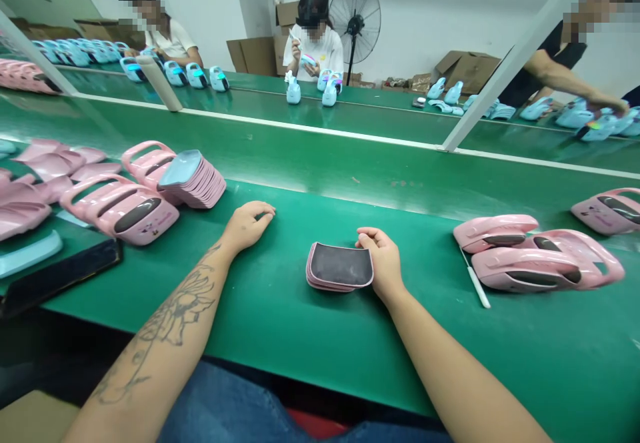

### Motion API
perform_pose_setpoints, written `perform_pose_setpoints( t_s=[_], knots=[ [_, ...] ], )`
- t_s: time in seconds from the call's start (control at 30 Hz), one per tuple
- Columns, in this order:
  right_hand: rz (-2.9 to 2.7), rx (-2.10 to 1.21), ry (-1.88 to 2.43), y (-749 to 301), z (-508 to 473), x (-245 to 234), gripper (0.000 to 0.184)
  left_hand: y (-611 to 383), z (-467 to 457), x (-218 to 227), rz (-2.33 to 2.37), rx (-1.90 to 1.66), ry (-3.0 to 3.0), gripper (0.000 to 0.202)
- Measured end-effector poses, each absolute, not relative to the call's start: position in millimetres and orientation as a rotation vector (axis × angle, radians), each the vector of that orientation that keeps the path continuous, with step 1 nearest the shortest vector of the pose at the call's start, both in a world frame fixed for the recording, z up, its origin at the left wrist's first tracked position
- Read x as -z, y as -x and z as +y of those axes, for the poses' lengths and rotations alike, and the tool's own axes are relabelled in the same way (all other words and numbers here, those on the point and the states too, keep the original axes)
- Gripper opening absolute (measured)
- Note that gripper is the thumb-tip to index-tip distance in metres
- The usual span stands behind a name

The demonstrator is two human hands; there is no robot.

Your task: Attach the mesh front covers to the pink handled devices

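My left hand point(249, 225) rests on the green table with its fingers loosely curled and fingertips near the thumb; nothing shows in it. To its right is a small stack of curved pink-edged panels point(342, 265), the top one dark grey inside. My right hand point(384, 261) is curled around the right edge of this stack, fingertips at its back corner. Left of my left hand, a taller stack of curved pink panels point(200, 183), with a light blue top, leans against pink handled housings point(135, 209).
More pink housings point(530, 256) lie at right beside a white stick-like tool point(479, 286). A dark phone-like slab point(63, 276) and a light blue curved strip point(30, 254) lie at left. Beyond a white rail point(310, 125), several people handle blue housings near a fan point(355, 24).
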State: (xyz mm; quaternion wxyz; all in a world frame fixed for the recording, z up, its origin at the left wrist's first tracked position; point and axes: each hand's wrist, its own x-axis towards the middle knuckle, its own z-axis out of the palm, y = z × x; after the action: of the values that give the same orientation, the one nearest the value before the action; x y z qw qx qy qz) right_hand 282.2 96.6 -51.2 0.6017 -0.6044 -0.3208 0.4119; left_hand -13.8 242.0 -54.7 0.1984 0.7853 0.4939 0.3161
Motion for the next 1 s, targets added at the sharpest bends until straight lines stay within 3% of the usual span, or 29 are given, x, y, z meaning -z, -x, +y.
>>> perform_pose_setpoints(
  t_s=[0.27,0.43,0.9,1.0],
  knots=[
    [-0.756,-0.947,1.427,-284,98,52,0.033,-29,190,33,0.881,-0.545,-1.877,0.023],
    [-0.774,-0.951,1.427,-285,99,52,0.034,-32,188,32,0.661,-0.384,-1.589,0.032],
    [-0.766,-0.885,1.308,-287,93,58,0.031,-34,188,35,0.596,-0.481,-1.578,0.039],
    [-0.781,-0.83,1.202,-288,89,55,0.032,-35,186,35,0.579,-0.608,-1.646,0.049]
  ],
)
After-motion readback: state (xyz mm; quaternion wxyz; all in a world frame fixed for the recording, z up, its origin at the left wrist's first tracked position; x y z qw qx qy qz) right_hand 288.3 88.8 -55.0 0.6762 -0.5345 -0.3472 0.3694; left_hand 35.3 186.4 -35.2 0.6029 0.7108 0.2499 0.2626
